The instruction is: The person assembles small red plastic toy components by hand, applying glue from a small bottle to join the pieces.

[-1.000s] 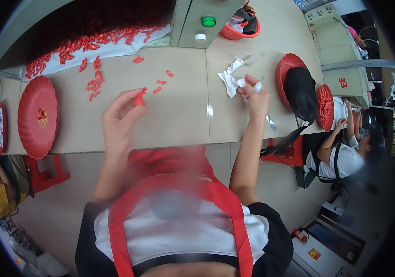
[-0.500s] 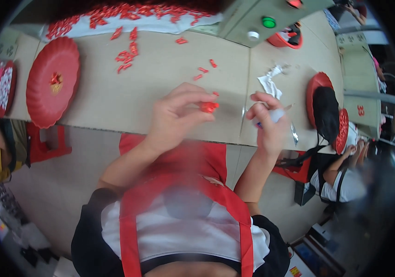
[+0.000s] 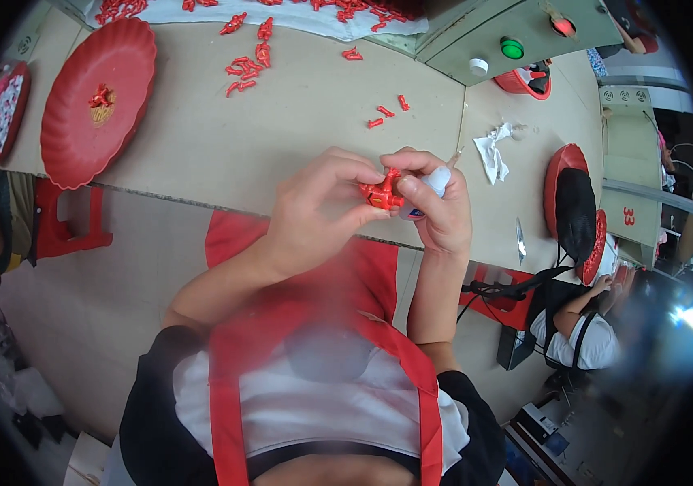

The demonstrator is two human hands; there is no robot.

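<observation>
Pinched between thumb and fingers of my left hand (image 3: 314,194) is a small red plastic figure (image 3: 379,194). My right hand (image 3: 443,206) is closed around a small white squeeze bottle (image 3: 437,180) with a thin nozzle, which points up and away to the right. The right thumb and forefinger also meet the figure, so both hands touch it above the table's near edge. Beyond them lie a few loose small red parts (image 3: 386,111). My fingers cover part of the figure and much of the bottle.
A scalloped red tray (image 3: 132,105) with one red figure stands left. More red pieces (image 3: 247,66) lie farther back. Right are a crumpled white tissue (image 3: 492,154), a metal blade-like tool (image 3: 520,240) and a black bag (image 3: 575,215). A machine box (image 3: 516,28) borders the back.
My right hand, apart from the left before, has moved in to the red figure and now touches it, still holding the bottle. The view has shifted slightly.
</observation>
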